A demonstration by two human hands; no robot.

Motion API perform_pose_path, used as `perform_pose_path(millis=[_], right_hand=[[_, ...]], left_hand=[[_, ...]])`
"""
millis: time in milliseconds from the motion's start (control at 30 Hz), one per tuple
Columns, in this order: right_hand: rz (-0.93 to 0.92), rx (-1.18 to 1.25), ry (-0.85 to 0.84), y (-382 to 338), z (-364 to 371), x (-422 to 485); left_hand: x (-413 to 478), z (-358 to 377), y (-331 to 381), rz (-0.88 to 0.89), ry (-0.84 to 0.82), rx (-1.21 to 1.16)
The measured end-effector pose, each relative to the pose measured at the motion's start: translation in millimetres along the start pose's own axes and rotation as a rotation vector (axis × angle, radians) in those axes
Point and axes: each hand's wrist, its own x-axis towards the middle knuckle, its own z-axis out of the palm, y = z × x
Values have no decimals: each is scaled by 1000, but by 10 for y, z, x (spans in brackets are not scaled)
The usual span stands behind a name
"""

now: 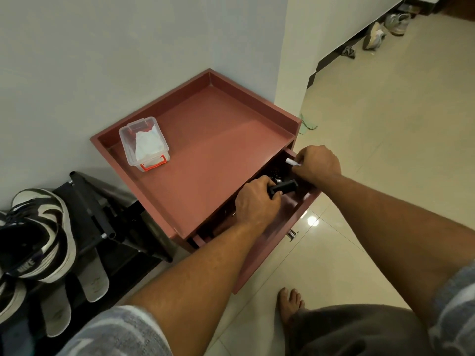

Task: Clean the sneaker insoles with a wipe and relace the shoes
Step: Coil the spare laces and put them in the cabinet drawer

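In the open drawer (279,241) of the reddish cabinet, both hands are at work among dark, cluttered contents that cannot be identified.

1. The left hand (257,200) has its fingers curled round a black block-shaped item (286,187), lifting or shifting it, probably to uncover what lies beneath.
2. The right hand (318,163) pinches a small white cylindrical item (291,162) between thumb and fingers at the far end of the drawer. What it is cannot be determined.
3. The drawer stands pulled well out, which gives both hands access from above.

Position of the task items:

- A clear plastic box (127,147) holding white folded material (147,146), probably the wipes, sits on the cabinet's top surface (218,150) near its left rim. It is within reach but well apart from both hands.
- A dark-and-white sneaker (38,235) rests on the black shoe rack (90,201) just beside the cabinet, to the left, with pale slippers (92,276) beside it. A second sneaker shows partly below it. The insoles are not visible, and the state of the laces cannot be read.

Assessment: the task proper has not begun. The hands appear to be searching the drawer for supplies. The sneaker has not been brought to the surface, and the box appears closed.
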Motion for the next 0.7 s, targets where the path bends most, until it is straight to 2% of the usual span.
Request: perform_pose_path(millis=[367, 533, 700], right_hand=[[-62, -272, -226, -209, 348, 60], [-110, -412, -242, -319, 457, 110], [-72, -393, -286, -279, 576, 139]], left_hand=[[142, 390, -294, -278, -78, 49], [169, 525, -473, -265, -137, 100], [210, 585, -601, -273, -150, 124]])
